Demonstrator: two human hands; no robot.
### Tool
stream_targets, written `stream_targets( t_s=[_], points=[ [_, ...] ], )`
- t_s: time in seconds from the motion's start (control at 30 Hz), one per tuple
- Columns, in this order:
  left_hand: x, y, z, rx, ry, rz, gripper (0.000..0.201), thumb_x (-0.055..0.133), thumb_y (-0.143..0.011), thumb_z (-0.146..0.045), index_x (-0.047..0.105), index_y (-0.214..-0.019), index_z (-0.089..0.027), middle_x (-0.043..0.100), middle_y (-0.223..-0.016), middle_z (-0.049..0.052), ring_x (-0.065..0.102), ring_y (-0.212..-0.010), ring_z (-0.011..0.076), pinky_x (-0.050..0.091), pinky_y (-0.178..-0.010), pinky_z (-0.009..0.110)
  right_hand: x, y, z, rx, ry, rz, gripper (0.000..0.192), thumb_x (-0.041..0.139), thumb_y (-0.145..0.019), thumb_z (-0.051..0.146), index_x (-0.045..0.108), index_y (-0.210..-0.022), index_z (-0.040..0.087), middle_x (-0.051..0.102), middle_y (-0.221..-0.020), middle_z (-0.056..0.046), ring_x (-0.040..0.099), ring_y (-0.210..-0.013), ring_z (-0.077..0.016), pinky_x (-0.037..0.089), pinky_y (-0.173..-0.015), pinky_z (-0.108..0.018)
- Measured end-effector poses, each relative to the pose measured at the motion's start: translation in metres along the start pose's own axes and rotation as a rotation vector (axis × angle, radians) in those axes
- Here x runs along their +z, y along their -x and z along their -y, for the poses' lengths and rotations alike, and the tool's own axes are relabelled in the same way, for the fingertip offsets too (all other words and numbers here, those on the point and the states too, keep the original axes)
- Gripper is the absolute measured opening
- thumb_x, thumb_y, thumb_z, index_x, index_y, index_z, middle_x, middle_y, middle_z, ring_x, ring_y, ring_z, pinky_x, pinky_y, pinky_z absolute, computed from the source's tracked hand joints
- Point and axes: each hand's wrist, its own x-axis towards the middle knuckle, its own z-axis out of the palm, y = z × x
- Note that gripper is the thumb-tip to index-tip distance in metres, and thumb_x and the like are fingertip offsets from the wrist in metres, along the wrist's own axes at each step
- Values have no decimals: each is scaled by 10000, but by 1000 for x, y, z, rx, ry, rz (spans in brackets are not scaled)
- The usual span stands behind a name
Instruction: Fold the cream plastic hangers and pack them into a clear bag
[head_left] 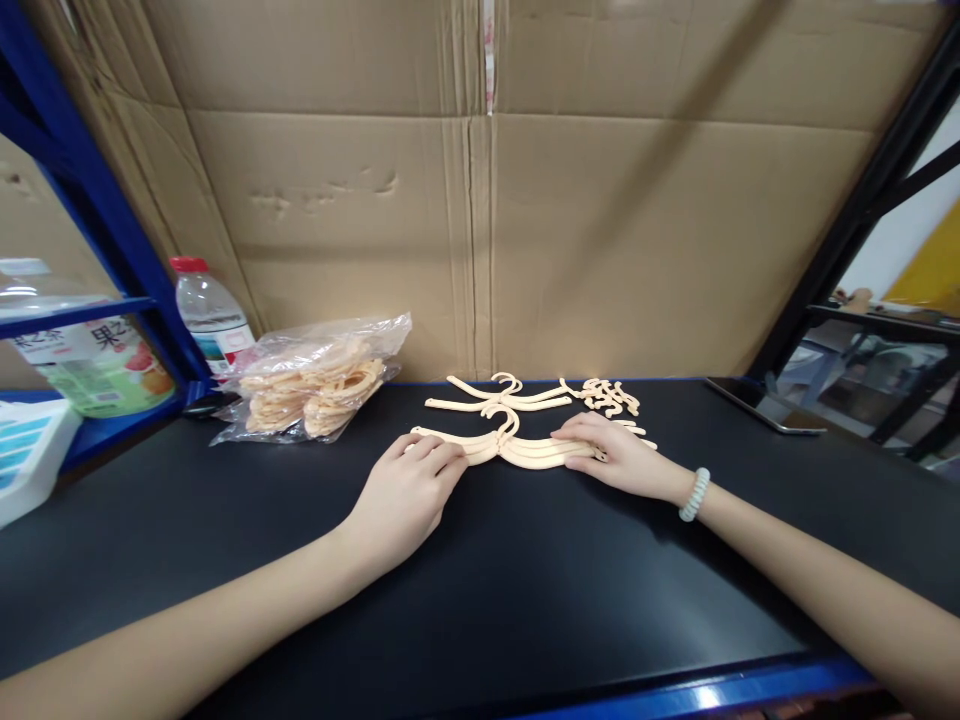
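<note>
Cream plastic clothes hangers (534,456) lie stacked flat on the black table, their hooks pointing away from me. My left hand (411,490) is closed around the left arm of the stack. At the other end, my right hand (611,455) grips the right arm between thumb and fingers; a pale coiled band circles that wrist. Just behind lie more cream hangers (536,403), spread out with their hooks overlapping. Small cream hook-like pieces (607,393) form a loose pile behind my right hand. The hanger ends under my fingers are partly hidden.
A clear plastic bag (315,385) full of cream pieces sits at the back left, beside a red-capped bottle (214,315). A larger labelled bottle (90,350) and a white tray (37,455) are farther left. A dark flat device (761,405) lies back right. Cardboard (675,230) walls the back.
</note>
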Motion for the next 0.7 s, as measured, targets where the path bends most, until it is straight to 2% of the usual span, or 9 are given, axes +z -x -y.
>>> stream_targets(
  t_s=[0.13, 0.23, 0.33, 0.4, 0.53, 0.6, 0.7],
  points=[
    [0, 1, -2, -32, 30, 46, 431, 431, -793, 15, 642, -1121, -170, 679, -1115, 89, 610, -1029, 271, 459, -877, 442, 0, 0, 0, 6, -16, 17, 335, 556, -889, 334, 597, -1175, 165, 573, -1121, -126, 545, -1063, -241, 454, -953, -443],
    [2, 1, -5, -34, 95, 63, 471, 407, -836, -9, 581, -1234, -191, 643, -1215, 75, 578, -1106, 254, 447, -928, 430, -1, -1, 0, 11, -18, 23, 341, 552, -891, 330, 596, -1177, 149, 571, -1124, -133, 548, -1060, -239, 454, -951, -438],
    [5, 2, -6, -54, 168, 81, 422, 386, -921, -124, 505, -1320, -196, 566, -1340, 74, 501, -1228, 240, 405, -1013, 427, -2, -1, 0, 0, -15, 28, 332, 549, -894, 337, 602, -1176, 171, 580, -1121, -123, 548, -1068, -240, 457, -952, -440],
    [8, 2, -4, -101, 190, 108, 421, 385, -953, -237, 452, -1364, -176, 504, -1406, 99, 430, -1307, 262, 350, -1067, 479, -2, -1, -1, -8, -17, 30, 328, 552, -894, 345, 605, -1179, 193, 584, -1123, -113, 549, -1073, -239, 459, -953, -440],
    [11, 5, 1, -204, 189, 233, 510, 351, -964, -380, 383, -1411, -137, 400, -1472, 162, 341, -1370, 307, 287, -1081, 566, -1, -1, -5, -10, -19, 29, 333, 558, -894, 345, 606, -1189, 198, 582, -1139, -114, 554, -1072, -235, 457, -956, -438],
    [11, 5, 4, -246, 178, 264, 503, 335, -966, -380, 381, -1412, -152, 392, -1478, 159, 341, -1368, 312, 284, -1071, 579, -2, -1, -7, -11, -22, 30, 337, 558, -896, 346, 606, -1193, 195, 584, -1140, -116, 557, -1066, -233, 458, -952, -438],
    [12, 4, 7, -281, 177, 238, 446, 340, -961, -339, 423, -1377, -201, 453, -1439, 128, 378, -1337, 303, 295, -1055, 583, -3, -1, -8, -15, -28, 28, 333, 565, -892, 353, 612, -1187, 204, 596, -1129, -111, 564, -1049, -236, 466, -935, -441]
  ],
)
